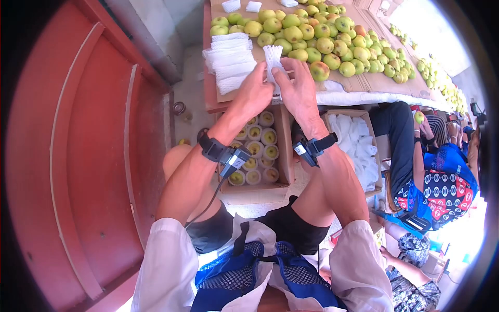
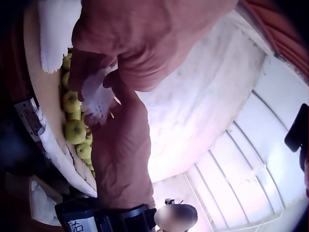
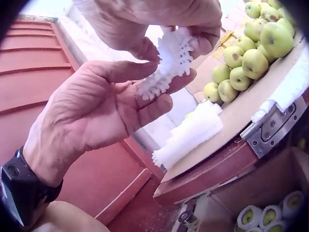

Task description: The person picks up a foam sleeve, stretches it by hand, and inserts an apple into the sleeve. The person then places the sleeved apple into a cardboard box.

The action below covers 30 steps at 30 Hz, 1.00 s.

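Note:
Both hands are raised at the table's near edge with a white foam net sleeve (image 1: 273, 54) between them. My left hand (image 1: 254, 92) pinches it between thumb and fingers, seen plainly in the right wrist view, where the sleeve (image 3: 169, 62) looks flattened, with a scalloped edge. From the other side, my right hand (image 1: 298, 94) grips the same sleeve, thumb and fingertips on it. No apple shows in the sleeve. Beside the left hand lies a stack of flat foam sleeves (image 1: 231, 62). Loose green apples (image 1: 325, 45) are heaped just beyond the hands.
Below the hands stands a cardboard box (image 1: 283, 156) of sleeved apples (image 1: 254, 149). To its right is a box of white foam sleeves (image 1: 353, 148). A red door (image 1: 99, 140) borders the left. A metal hinge (image 3: 275, 126) sits on the table edge. Other people sit at right.

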{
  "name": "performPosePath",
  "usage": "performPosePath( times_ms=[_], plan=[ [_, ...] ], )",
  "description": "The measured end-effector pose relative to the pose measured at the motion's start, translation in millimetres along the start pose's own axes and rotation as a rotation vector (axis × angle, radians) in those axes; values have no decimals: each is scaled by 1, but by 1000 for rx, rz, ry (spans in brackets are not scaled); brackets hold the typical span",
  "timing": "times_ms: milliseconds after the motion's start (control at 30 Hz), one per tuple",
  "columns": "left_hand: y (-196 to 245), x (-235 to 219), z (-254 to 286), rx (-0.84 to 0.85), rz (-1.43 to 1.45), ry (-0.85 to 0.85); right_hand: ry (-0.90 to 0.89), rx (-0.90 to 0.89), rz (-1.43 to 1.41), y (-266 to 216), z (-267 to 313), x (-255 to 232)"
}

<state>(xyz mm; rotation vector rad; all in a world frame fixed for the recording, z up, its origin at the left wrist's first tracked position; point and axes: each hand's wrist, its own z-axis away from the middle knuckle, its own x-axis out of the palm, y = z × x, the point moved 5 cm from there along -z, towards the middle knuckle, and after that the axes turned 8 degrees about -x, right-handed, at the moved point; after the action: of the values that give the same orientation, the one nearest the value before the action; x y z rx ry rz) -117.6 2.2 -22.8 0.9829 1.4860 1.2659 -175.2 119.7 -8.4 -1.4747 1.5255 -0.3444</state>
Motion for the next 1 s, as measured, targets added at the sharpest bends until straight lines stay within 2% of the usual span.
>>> performPosePath(
  times_ms=[33,133,233,267,367,467,533,567,633,667,767,900,967,1000],
  plan=[
    [3,2,0,40,-8,-29,-10,5,3,-1,1,1],
    [8,13,5,41,218,-152,-10,23,8,-2,1,1],
    [14,11,12,-107,426,-240,-5,4,25,1,0,-6],
    [18,12,14,-76,520,-253,-2,-16,45,0,-1,-7],
    [19,11,10,30,371,-250,-13,-32,83,-3,-2,-7],
    [28,11,12,112,368,-199,36,-40,-3,14,-1,-6],
    [18,4,10,-128,456,-50,105,-44,-159,16,-4,-7],
    [12,1,12,-254,498,27,63,19,-284,20,-2,-6],
    [19,-2,10,-161,566,-115,-27,148,-536,2,-2,-9],
    [23,-4,8,-112,600,-188,-76,149,-575,-5,-1,-8],
    [20,-6,2,-136,754,-224,-180,190,-703,-14,6,-3],
    [8,-6,-5,-78,719,-131,-228,256,-940,-10,8,1],
    [13,-3,-4,-110,668,-144,-321,253,-930,-26,11,-7],
    [15,-3,-5,-80,651,-147,-387,273,-812,-30,13,-14]
  ],
)
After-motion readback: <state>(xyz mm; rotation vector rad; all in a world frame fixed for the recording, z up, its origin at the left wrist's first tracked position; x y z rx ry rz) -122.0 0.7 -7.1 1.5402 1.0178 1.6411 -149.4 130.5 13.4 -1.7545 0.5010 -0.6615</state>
